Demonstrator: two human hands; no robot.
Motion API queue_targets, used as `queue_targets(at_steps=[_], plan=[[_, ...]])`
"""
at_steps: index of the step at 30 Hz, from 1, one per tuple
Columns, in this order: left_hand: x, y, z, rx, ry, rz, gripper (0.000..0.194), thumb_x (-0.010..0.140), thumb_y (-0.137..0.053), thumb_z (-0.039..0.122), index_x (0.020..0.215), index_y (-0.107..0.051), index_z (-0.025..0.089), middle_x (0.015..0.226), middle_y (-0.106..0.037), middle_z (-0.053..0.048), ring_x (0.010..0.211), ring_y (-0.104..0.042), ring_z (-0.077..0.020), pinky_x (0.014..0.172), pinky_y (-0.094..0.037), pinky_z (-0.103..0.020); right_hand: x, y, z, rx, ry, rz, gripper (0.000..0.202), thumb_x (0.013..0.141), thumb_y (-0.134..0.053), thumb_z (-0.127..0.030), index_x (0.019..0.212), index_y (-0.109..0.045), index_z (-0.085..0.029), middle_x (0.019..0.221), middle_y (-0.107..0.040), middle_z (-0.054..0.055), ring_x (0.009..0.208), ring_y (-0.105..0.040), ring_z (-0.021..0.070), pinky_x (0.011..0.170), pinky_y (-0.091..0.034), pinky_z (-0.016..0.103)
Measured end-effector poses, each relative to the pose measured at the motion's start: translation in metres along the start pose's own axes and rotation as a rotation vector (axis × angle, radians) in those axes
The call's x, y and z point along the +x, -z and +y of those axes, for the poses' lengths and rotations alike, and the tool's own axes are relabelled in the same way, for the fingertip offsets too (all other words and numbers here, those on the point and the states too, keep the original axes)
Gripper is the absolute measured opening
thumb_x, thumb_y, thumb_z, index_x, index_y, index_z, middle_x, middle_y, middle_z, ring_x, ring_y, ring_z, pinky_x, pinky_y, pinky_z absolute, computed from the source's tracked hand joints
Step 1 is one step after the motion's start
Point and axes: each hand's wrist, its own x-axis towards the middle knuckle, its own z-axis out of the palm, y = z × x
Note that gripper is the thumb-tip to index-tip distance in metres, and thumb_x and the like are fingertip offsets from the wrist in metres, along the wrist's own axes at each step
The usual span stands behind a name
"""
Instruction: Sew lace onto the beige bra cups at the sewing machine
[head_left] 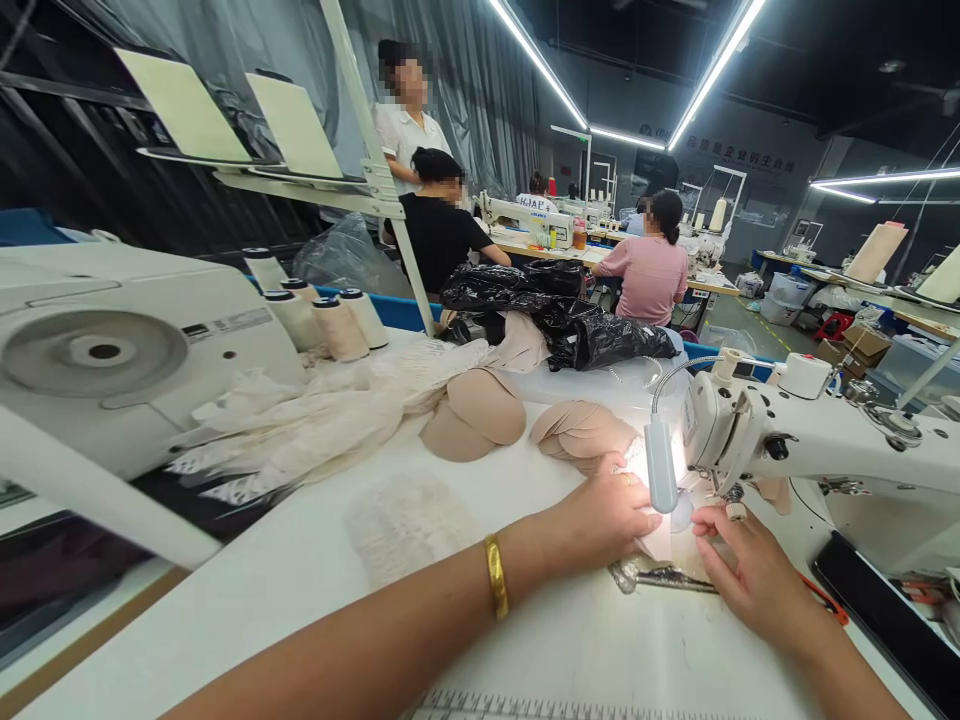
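At the lit sewing machine (795,430), my left hand (611,515) holds a small beige fabric piece (658,542) left of the needle area. Its fingers are bent and closed on the cloth. My right hand (757,575) is on the other side, thumb and index fingertips close together at the fabric's edge by the presser foot. The fingertips' exact grip is small and washed out by glare. A grey clip lamp (660,465) hides part of the work. Behind my left hand lies a fanned pile of beige cup-shaped pieces (581,432).
Another stack of beige cups (476,415) and cream lace (330,410) lie on the white table. Thread cones (341,328) stand by a second machine (135,350) at left. Black plastic bags (562,305) lie behind. A ruler (525,705) marks the near edge. Several people sit or stand beyond.
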Motion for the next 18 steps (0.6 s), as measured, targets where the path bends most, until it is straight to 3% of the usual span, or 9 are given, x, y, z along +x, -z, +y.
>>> queue_targets(at_steps=[4,9,14,18], plan=[[-0.001,0.005,0.008,0.008,-0.016,0.029,0.016,0.095,-0.063,0.022,0.08,-0.058,0.018,0.078,-0.062,0.0,0.072,-0.049,-0.017,0.085,-0.025,-0.04,0.001,0.004,-0.009,0.025,0.061,-0.114,0.016,0.105,-0.042,-0.02,0.107,-0.057,-0.024,0.096,-0.066,0.004,0.086,-0.059,0.0227,0.076,-0.049,0.039],[-0.003,0.015,0.022,0.007,-0.064,0.036,0.02,0.097,-0.06,0.022,0.078,-0.057,0.018,0.077,-0.059,0.003,0.071,-0.047,-0.0161,0.086,-0.026,-0.04,0.001,0.004,-0.015,0.062,0.091,-0.208,0.019,0.104,-0.044,-0.016,0.103,-0.061,-0.025,0.097,-0.06,0.003,0.087,-0.057,0.0208,0.079,-0.046,0.038],[-0.006,0.016,0.028,0.024,-0.079,0.042,0.012,0.093,-0.069,0.025,0.084,-0.063,0.02,0.083,-0.063,0.002,0.068,-0.045,-0.0146,0.089,-0.029,-0.041,0.001,0.002,-0.016,0.069,0.089,-0.205,0.021,0.104,-0.044,-0.014,0.104,-0.063,-0.024,0.097,-0.058,0.003,0.09,-0.056,0.021,0.079,-0.044,0.037],[-0.005,0.007,0.023,0.001,-0.07,0.046,0.019,0.095,-0.064,0.023,0.077,-0.059,0.018,0.079,-0.061,0.003,0.067,-0.044,-0.014,0.09,-0.03,-0.041,0.002,-0.002,-0.015,0.054,0.073,-0.188,0.022,0.103,-0.045,-0.012,0.106,-0.064,-0.024,0.095,-0.058,0.003,0.088,-0.056,0.0205,0.078,-0.043,0.037]])
